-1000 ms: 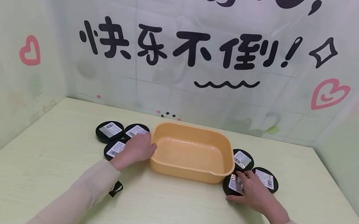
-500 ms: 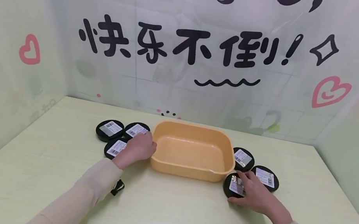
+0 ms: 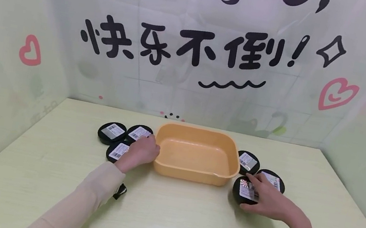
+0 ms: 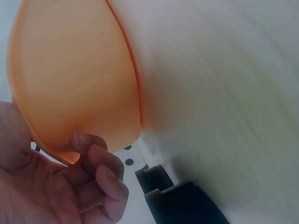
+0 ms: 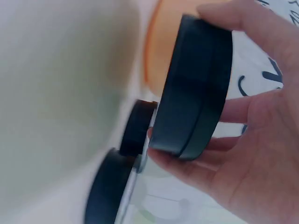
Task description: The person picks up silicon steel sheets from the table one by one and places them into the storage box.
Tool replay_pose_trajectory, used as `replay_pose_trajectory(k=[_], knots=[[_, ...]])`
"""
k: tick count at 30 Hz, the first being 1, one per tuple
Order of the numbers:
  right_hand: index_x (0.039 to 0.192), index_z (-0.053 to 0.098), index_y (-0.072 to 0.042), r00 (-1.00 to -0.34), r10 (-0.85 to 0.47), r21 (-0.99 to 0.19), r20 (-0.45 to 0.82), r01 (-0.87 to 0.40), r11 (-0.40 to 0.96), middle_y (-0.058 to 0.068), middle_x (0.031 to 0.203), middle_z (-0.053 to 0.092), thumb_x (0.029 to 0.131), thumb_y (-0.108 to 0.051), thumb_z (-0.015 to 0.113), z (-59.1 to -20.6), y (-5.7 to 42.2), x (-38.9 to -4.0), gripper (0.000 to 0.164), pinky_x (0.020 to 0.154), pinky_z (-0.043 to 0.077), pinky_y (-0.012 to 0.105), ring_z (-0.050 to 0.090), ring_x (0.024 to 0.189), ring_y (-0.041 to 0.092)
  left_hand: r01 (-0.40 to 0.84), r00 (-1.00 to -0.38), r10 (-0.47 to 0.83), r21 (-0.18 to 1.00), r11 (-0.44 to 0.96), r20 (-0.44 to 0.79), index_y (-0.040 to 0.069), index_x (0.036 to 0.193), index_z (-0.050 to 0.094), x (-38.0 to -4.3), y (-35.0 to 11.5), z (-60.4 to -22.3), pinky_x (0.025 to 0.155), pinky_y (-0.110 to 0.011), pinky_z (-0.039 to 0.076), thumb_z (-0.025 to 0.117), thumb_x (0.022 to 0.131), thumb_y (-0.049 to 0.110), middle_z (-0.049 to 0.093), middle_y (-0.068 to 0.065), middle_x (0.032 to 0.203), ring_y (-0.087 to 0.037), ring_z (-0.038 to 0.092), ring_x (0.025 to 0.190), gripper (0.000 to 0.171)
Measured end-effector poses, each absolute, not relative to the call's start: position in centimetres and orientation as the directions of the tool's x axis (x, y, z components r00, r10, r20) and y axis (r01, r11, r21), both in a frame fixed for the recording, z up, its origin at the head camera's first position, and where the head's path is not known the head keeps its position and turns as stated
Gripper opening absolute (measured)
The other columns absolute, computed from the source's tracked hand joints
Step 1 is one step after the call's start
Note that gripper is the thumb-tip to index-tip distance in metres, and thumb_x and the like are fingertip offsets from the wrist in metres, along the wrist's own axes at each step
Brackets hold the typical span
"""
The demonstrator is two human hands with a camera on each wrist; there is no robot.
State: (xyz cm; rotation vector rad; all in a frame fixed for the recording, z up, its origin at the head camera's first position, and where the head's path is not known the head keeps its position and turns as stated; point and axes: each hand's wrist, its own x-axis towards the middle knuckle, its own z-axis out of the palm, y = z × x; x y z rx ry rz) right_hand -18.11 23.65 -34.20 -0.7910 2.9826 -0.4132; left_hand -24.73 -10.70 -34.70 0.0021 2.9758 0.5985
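An orange plastic basin stands at the back middle of the table. My left hand grips its left rim; in the left wrist view the curled fingers lie at the basin wall. My right hand holds a round black lidded container between thumb and fingers, its barcode label facing up. In the right wrist view it is raised over two other black containers. These two, a back one and a right one, lie right of the basin; the right one is partly hidden by the hand.
Left of the basin are three more labelled black containers: the outer one, the back one and the front one, partly behind my left hand. A printed cloth wall encloses the table at the back and sides.
My right hand has lifted the round black container off the table and shifted it slightly right, away from the basin. The left hand and the basin stay put.
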Motion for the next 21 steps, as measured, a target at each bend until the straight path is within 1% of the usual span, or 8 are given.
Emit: replay_pose_trajectory(k=[7, 14, 21], knots=[[0.124, 0.043, 0.010, -0.848, -0.517, -0.271, 0.116, -0.528, 0.805, 0.016, 0.108, 0.046, 0.068, -0.038, 0.072, -32.8, 23.6, -17.9, 0.080, 0.074, 0.043, 0.040, 0.050, 0.090, 0.025, -0.030, -0.993, 0.016, 0.382, 0.924, -0.119, -0.010, 0.112, 0.045, -24.9, -10.7, -34.9, 0.051, -0.031, 0.039, 0.040, 0.089, 0.021, 0.050, -0.016, 0.080, -0.024, 0.049, 0.065, 0.039], [0.123, 0.046, 0.006, -0.822, -0.541, -0.242, 0.176, -0.569, 0.786, 0.012, 0.106, 0.047, 0.067, -0.033, 0.073, -32.1, 23.2, -17.9, 0.073, 0.073, 0.042, 0.038, 0.050, 0.087, 0.024, -0.038, -0.992, 0.010, 0.378, 0.925, -0.123, -0.010, 0.113, 0.045, -25.0, -10.7, -34.9, 0.051, -0.032, 0.039, 0.040, 0.090, 0.021, 0.050, -0.016, 0.081, -0.024, 0.050, 0.065, 0.039], [0.122, 0.046, 0.007, -0.794, -0.573, -0.267, 0.203, -0.608, 0.748, 0.012, 0.107, 0.047, 0.067, -0.029, 0.072, -31.2, 22.7, -18.1, 0.070, 0.072, 0.044, 0.035, 0.051, 0.089, 0.022, -0.029, -0.993, 0.013, 0.364, 0.931, -0.113, -0.010, 0.112, 0.046, -25.0, -10.7, -34.9, 0.053, -0.034, 0.040, 0.040, 0.089, 0.021, 0.051, -0.017, 0.084, -0.025, 0.050, 0.067, 0.039]])
